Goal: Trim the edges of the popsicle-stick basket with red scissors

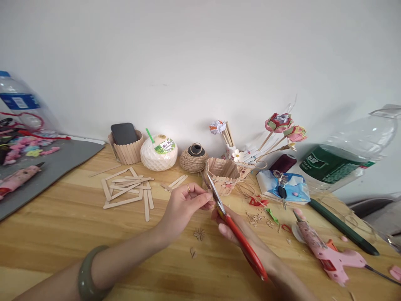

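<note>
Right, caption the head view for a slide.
Right hand holding red-handled scissors close to the left hand, with twine and a coconut behind.

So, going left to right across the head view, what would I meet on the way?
Bottle with the blue label → craft-stick holder → white coconut → left hand → red-handled scissors → key with a black head → pink glue gun with a cord.
</note>
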### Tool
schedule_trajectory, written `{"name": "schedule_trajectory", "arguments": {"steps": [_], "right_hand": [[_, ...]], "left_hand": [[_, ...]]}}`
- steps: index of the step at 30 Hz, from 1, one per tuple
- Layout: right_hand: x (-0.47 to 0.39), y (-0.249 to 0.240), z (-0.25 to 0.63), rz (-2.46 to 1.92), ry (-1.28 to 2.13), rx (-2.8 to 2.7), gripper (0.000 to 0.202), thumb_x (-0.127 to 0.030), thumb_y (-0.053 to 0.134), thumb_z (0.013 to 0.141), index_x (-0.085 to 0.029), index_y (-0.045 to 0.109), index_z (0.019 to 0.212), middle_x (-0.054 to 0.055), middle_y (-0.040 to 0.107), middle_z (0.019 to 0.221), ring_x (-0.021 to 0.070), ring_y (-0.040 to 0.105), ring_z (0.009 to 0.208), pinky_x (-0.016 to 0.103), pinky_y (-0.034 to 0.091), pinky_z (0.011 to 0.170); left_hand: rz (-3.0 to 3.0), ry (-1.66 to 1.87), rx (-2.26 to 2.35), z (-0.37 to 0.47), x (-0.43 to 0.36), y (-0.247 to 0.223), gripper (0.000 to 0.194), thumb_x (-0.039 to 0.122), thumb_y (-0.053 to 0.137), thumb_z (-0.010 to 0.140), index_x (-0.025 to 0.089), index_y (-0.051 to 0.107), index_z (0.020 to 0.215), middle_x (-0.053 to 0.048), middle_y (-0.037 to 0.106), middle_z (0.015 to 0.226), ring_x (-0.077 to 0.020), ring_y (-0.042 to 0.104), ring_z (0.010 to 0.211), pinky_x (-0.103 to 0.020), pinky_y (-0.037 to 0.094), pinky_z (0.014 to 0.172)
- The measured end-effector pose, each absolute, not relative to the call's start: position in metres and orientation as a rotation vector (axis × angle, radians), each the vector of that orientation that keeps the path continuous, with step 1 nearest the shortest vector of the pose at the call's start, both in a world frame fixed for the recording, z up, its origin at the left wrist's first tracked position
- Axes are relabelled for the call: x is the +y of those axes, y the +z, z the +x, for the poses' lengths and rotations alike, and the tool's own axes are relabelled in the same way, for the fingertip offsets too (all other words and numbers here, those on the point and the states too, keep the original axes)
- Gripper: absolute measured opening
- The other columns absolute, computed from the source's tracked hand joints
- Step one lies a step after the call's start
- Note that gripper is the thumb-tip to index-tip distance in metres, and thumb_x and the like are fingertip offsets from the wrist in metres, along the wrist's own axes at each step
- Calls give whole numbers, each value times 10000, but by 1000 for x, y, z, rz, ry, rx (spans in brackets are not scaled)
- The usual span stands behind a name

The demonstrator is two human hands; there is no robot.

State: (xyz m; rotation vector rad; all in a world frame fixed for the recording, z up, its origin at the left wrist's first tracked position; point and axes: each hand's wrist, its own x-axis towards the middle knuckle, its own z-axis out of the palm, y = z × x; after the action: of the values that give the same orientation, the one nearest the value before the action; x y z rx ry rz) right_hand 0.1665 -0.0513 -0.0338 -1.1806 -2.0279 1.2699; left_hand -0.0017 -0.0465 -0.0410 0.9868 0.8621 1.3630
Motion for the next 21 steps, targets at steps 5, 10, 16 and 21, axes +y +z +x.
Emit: {"name": "schedule_trajectory", "arguments": {"steps": [5, 10, 16, 21], "right_hand": [[-52, -32, 165, -1195, 1244, -2030, 517, -716, 454, 704, -202, 480, 753, 6, 486, 721, 171, 440, 671, 288, 430, 597], [-53, -25, 165, -1236, 1253, -2027, 519, -730, 451, 691, -211, 440, 695, -6, 437, 683, 163, 398, 648, 273, 403, 578], [-51, -23, 169, -1274, 1290, -2094, 518, -725, 428, 710, -207, 419, 704, 0, 434, 705, 169, 402, 671, 281, 387, 609], [-51, -22, 171, -1316, 1285, -2085, 503, -708, 454, 710, -207, 409, 697, -2, 441, 706, 174, 417, 679, 283, 381, 618]], "left_hand": [[1016, 1349, 886, -3, -46, -41, 146, 286, 675, 697, 158, 612, 665, -13, 686, 653, -138, 632, 628, -276, 516, 667], [1077, 1354, 949, -6, -44, -37, 128, 269, 675, 685, 162, 617, 647, -5, 665, 616, -135, 621, 616, -254, 510, 628], [1126, 1342, 977, -8, -44, -32, 97, 232, 670, 675, 161, 618, 636, -3, 652, 594, -125, 603, 596, -236, 500, 601], [1175, 1317, 1024, -11, -40, -31, 77, 220, 667, 671, 159, 629, 645, -1, 638, 581, -121, 591, 580, -227, 489, 578]]}}
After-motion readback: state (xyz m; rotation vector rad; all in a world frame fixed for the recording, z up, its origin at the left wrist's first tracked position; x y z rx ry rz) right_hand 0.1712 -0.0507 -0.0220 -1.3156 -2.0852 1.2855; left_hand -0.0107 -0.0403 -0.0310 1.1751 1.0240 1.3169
